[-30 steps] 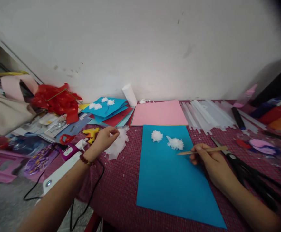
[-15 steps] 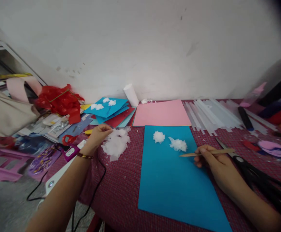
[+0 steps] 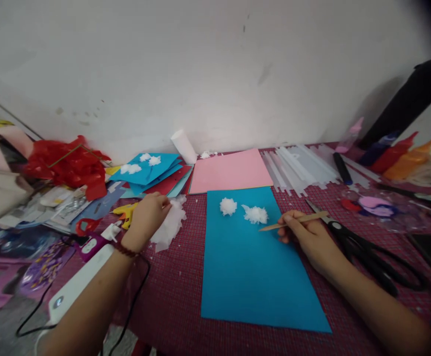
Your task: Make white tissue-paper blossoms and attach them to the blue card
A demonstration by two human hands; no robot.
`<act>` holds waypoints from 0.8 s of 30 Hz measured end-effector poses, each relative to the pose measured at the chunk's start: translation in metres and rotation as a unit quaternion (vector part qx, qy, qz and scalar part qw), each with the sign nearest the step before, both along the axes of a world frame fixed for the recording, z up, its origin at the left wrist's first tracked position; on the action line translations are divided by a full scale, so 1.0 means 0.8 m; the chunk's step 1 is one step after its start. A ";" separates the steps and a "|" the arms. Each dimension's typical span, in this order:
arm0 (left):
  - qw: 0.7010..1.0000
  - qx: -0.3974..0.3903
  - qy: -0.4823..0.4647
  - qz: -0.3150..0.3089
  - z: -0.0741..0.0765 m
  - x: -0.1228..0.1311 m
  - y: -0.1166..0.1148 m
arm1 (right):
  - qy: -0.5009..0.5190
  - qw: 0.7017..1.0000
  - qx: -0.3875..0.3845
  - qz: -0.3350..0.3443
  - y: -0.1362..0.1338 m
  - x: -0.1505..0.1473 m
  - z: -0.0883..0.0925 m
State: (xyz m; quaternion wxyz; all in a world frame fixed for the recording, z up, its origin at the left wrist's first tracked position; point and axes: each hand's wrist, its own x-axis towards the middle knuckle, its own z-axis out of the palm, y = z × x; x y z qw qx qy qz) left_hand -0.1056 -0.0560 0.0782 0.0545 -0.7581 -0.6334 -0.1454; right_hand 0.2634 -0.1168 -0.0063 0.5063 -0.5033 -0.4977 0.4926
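Right hand rests on the right edge of the blue sheet, fingers closed on a wooden stick held pencil-style. The stick is near level, its tip just beside the nearer of two white tissue puffs on the top of the sheet; can't tell if it touches. Left hand is down on the white tissue pile, left of the sheet on the red checked counter. Its fingers curl into the pile, tips hidden, so I can't tell if they grip anything. Black scissors lie just right of the right hand, a yellow glue gun just left of the left hand, and a pink sheet sits behind the blue one.
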 end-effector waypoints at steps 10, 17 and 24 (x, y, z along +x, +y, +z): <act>0.900 -0.191 -0.390 0.029 0.014 -0.010 -0.014 | -0.007 1.000 0.001 0.004 0.002 0.000 -0.001; 0.929 -0.200 -0.309 -0.031 -0.005 -0.019 -0.024 | -0.011 1.000 -0.005 -0.003 0.000 -0.001 0.001; 0.919 -0.186 -0.344 -0.056 0.010 -0.025 -0.034 | -0.017 1.000 -0.012 0.006 0.001 -0.001 0.002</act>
